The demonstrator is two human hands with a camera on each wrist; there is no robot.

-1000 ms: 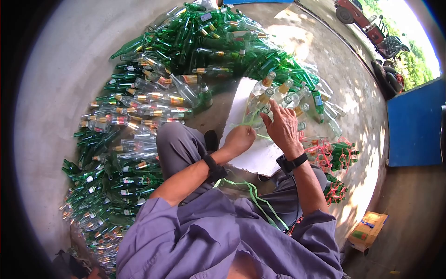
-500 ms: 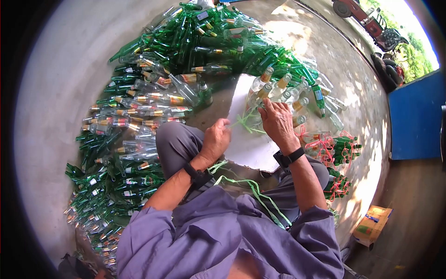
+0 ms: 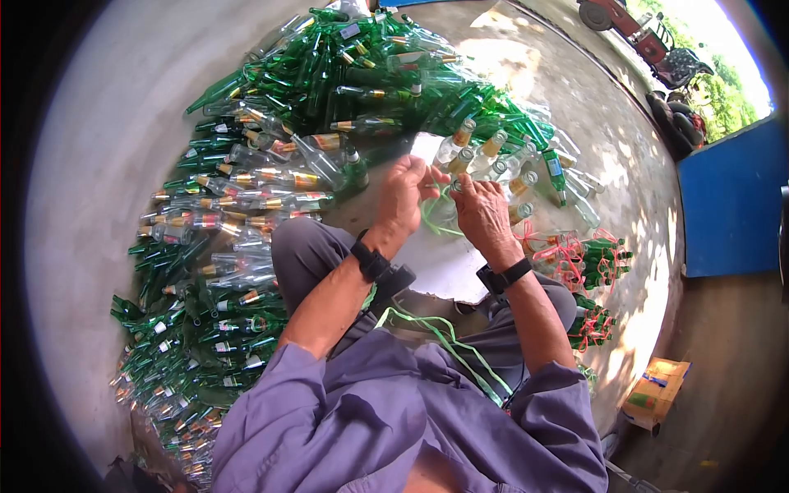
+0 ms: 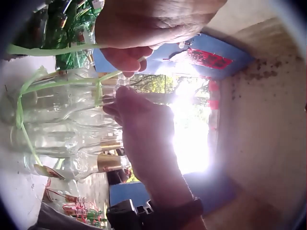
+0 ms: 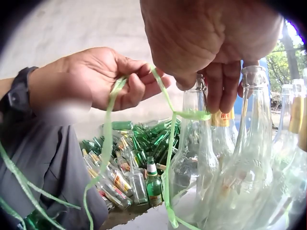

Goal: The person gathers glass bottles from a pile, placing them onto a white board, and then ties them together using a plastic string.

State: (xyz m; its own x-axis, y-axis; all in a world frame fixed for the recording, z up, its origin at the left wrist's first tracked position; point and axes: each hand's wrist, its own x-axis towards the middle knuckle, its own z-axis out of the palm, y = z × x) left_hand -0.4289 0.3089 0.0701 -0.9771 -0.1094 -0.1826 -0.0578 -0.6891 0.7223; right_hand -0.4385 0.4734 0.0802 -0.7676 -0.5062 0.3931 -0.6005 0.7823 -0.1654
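Clear bottles (image 3: 485,152) stand grouped upright on a white board (image 3: 452,275), some with gold neck labels. A green strap (image 5: 165,187) passes round some of them and across a bottle neck. My left hand (image 3: 401,197) is left of the bottle tops, pinching the strap (image 4: 62,49) between thumb and fingers; a loose length hangs below it in the right wrist view. My right hand (image 3: 486,218), close beside the left, grips a clear bottle (image 5: 189,148) at its mouth, thumb on one side and fingers on the other. Its fingertips partly hide that bottle's top.
Green and clear bottles (image 3: 316,74) lie piled ahead and to the left. Bottles bound with red strap (image 3: 567,259) stand at the right. More green strap (image 3: 448,337) trails over the lap. A cardboard box (image 3: 655,394) and a blue panel (image 3: 727,201) are further right.
My left hand has moved forward and right, up to the bottle tops, drawing the strap with it. My right hand's fingers, spread a second ago, have closed at a bottle mouth.
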